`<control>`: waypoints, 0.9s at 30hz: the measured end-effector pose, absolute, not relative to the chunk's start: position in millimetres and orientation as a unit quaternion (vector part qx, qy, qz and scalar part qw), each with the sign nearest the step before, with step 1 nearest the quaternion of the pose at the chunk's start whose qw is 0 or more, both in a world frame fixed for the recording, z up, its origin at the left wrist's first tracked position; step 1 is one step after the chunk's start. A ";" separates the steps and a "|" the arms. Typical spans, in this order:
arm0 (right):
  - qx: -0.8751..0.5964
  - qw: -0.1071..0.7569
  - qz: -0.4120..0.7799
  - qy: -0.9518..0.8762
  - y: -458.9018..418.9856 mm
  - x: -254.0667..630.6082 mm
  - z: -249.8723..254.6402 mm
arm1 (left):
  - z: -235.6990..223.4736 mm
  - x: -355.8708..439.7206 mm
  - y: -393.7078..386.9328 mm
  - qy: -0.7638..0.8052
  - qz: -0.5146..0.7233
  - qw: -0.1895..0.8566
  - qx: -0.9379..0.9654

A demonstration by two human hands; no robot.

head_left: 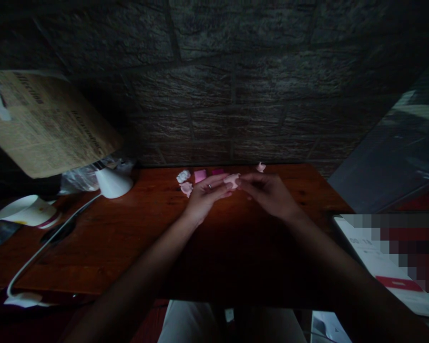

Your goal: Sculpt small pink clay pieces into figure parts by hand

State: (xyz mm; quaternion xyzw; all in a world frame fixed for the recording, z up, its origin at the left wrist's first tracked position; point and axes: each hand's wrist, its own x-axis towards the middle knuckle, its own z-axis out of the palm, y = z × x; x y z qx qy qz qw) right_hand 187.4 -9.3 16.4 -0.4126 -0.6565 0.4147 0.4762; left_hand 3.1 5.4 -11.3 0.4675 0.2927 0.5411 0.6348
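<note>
Both my hands meet over the far middle of a reddish wooden table (128,238). My left hand (205,195), a ring on one finger, and my right hand (268,190) pinch a small pale pink folded piece of paper (232,180) between their fingertips. Just behind the left hand lie a crumpled white piece (183,176), a pink crumpled piece (186,188), a pink square sheet (200,175) and a darker magenta sheet (218,171). Another small pink folded piece (260,167) sits near the wall.
A white desk lamp (113,183) with a bendy neck stands at the left, beside a white cup (26,212) and a clear plastic bag (78,178). A newspaper sheet (46,124) hangs at upper left. Printed papers (382,267) lie at right. A dark brick wall (236,95) backs the table.
</note>
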 end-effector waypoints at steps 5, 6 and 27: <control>-0.402 0.467 0.418 -0.668 -8.3 190.8 16.3 | -11.6 2.3 6.2 0.297 0.529 0.640 0.472; -0.395 0.470 0.415 -0.672 -8.2 191.5 16.6 | -11.5 1.9 6.4 0.299 0.523 0.645 0.469; -0.379 0.436 0.391 -0.717 -10.9 194.6 18.1 | -9.7 0.5 5.7 0.318 0.493 0.665 0.462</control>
